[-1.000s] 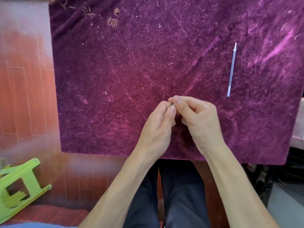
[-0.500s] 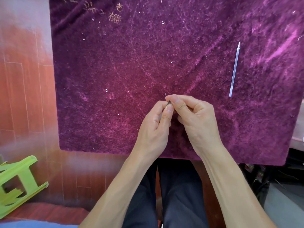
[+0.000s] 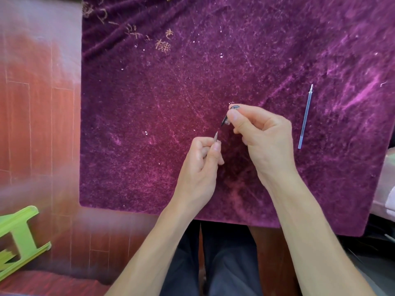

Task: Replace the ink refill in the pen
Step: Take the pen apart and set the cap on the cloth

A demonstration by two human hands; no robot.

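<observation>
My left hand (image 3: 201, 165) is closed around the pen; only its thin pointed metal tip (image 3: 216, 136) sticks out above my thumb, the rest is hidden in my fist. My right hand (image 3: 260, 137) pinches a small dark and clear pen piece (image 3: 225, 121) between thumb and forefinger, just up and right of the tip, a short gap apart. A loose clear-blue ink refill (image 3: 305, 118) lies on the purple velvet cloth (image 3: 171, 92), to the right of my right hand, its point facing away from me.
The cloth covers a table whose near edge (image 3: 149, 211) is just above my lap. A green plastic stool (image 3: 19, 238) stands on the wooden floor at lower left. Pale objects sit at the right edge (image 3: 390, 199).
My hands were pressed together at the pen's tip. They have now come apart: the right hand lifted up and right with the small piece, and the pen's tip is bare in the left.
</observation>
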